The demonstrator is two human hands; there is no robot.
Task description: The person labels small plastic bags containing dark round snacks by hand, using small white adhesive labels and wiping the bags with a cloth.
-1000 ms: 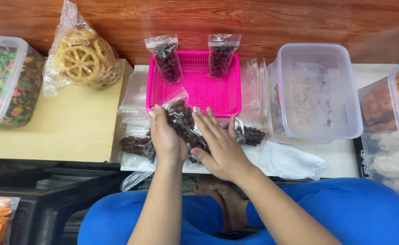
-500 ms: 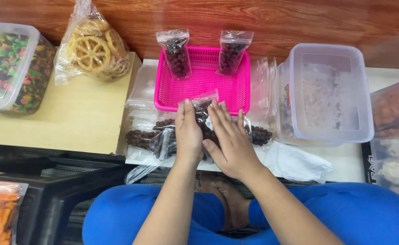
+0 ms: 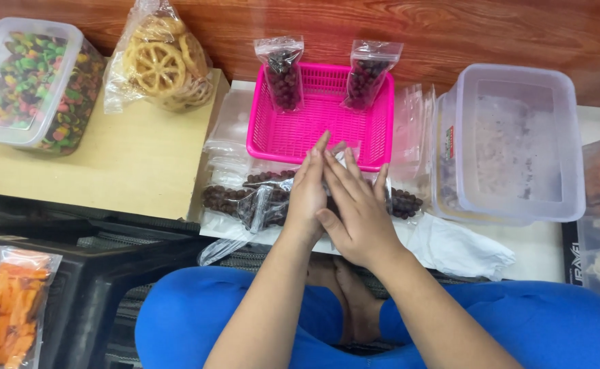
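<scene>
My left hand (image 3: 308, 195) and my right hand (image 3: 358, 205) press together over a small clear bag of dark round snacks (image 3: 337, 160), which is mostly hidden between the palms. Under them lies a large clear bag of the same dark balls (image 3: 235, 199). Just beyond stands a pink plastic basket (image 3: 293, 130) with two filled small bags (image 3: 283, 72) (image 3: 367, 78) leaning upright against its far rim.
A large clear tub (image 3: 511, 143) stands at the right, with flat empty bags (image 3: 409, 126) beside it. At the left are a tub of coloured snacks (image 3: 30, 85) and a bag of wheel-shaped crackers (image 3: 160, 65). Orange snack bags (image 3: 16, 301) lie lower left.
The hands have closed flat against each other around the small bag, which showed more between them before. The camera view shifted slightly.
</scene>
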